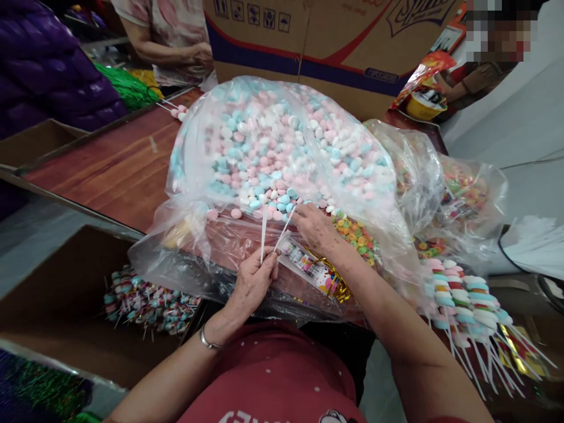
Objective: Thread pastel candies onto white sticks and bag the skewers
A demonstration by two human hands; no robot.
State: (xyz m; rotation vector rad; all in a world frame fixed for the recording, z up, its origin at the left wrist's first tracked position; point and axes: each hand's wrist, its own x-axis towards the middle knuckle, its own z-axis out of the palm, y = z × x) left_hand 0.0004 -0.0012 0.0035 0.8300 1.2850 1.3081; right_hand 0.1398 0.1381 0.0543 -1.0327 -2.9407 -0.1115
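Observation:
My left hand (253, 279) is closed around the lower ends of thin white lollipop sticks. One white stick (264, 232) points straight up from it, and another slants toward my right hand (315, 226). The right fingers are pinched at that slanted stick's upper end; whether a candy is also between them is hidden. Just beyond both hands, pink, blue and white marshmallow-like candies (282, 202) spill from a large clear plastic bag (304, 138). Ring-shaped gummies (356, 235) lie beside my right wrist. Under it are printed clear wrappers (308, 264) and gold twist ties (340, 288).
At lower left a cardboard box (48, 294) holds many finished candy skewers (150, 305). More skewers (467, 299) lie at the table's right edge. A large carton (304, 53) stands behind the bag. Two other people work across the table (106, 158), one near a yellow bowl (425, 107).

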